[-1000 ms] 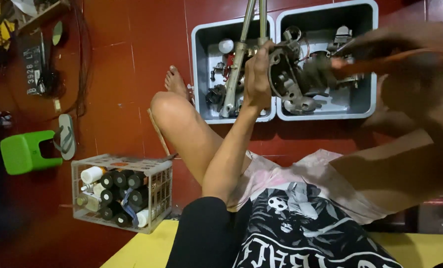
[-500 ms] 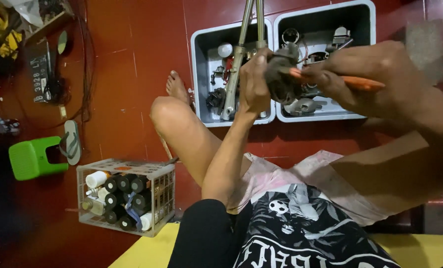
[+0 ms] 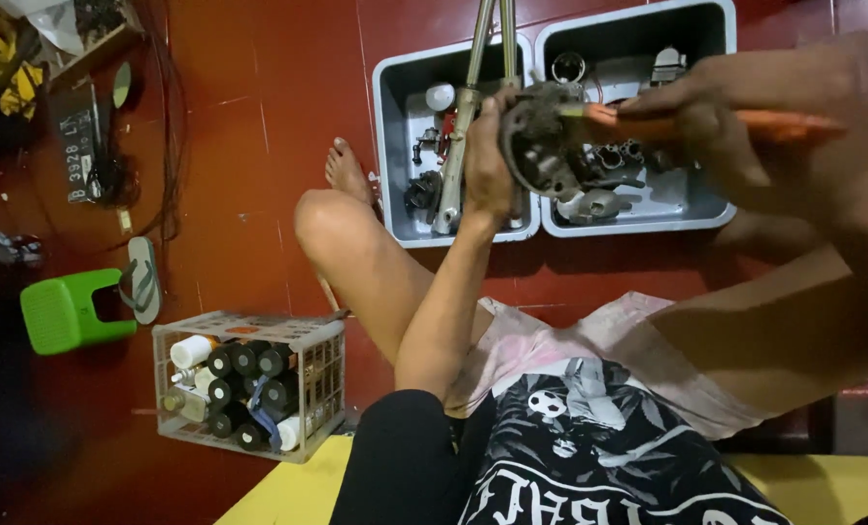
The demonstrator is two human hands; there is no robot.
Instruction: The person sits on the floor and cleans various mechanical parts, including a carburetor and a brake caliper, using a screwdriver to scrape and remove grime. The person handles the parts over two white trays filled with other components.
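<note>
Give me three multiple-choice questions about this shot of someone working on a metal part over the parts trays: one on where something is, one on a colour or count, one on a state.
1. Where is the white crate of spray cans?
A. on the floor beside the person's left leg
B. inside a grey tray
C. on the green stool

2. How many grey trays sit side by side?
A. one
B. two
C. four

3. How is the metal part placed?
A. lying in a tray
B. resting on the floor
C. gripped by the left hand, with the right hand pressing an orange-handled tool to it

Answers: 1 A, the crate stands on the red floor; 2 B, two trays touch; 3 C, the part is held above the trays.
</note>
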